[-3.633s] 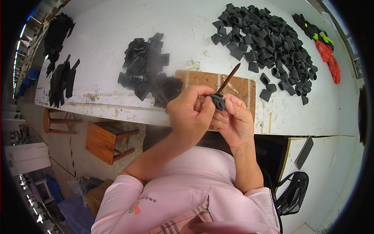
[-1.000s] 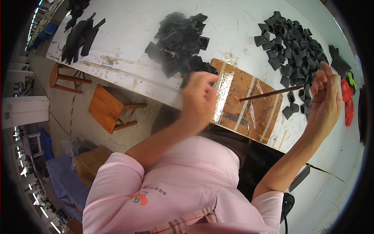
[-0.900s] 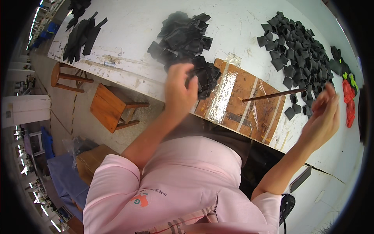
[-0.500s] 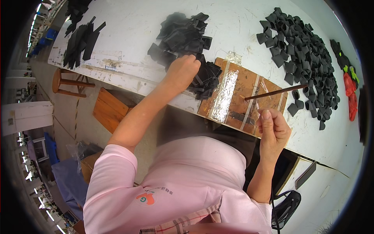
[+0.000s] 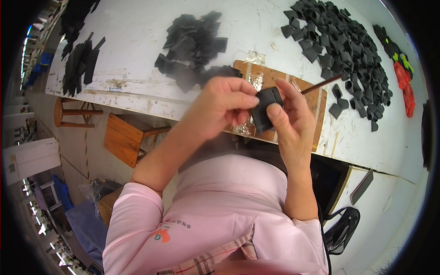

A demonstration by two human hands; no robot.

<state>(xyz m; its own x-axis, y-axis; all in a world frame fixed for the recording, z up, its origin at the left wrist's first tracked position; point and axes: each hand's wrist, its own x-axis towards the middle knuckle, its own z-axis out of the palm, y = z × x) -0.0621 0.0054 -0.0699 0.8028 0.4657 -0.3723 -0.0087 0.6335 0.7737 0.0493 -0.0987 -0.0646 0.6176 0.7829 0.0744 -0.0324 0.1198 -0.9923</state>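
Observation:
A small black folded piece of stiff fabric is held between my two hands above the brown board. My left hand pinches its left edge with thumb and fingers. On the other side my right hand grips it, the thumb lying on its near face and the fingers behind. A thin dark brown stick slants up to the right just beyond my right fingers; its lower end is hidden by them. The taped brown board lies at the table's front edge, partly covered by both hands.
A heap of flat black pieces lies left of the board. Many black looped pieces spread at the right. Black strips are at the far left. Wooden stools stand on the floor. Gloves and a red bag lie at the right edge.
My left hand has come from the heap toward the right with a black fabric piece. My right hand has moved up and left and now grips the piece too. The whole view has shifted slightly.

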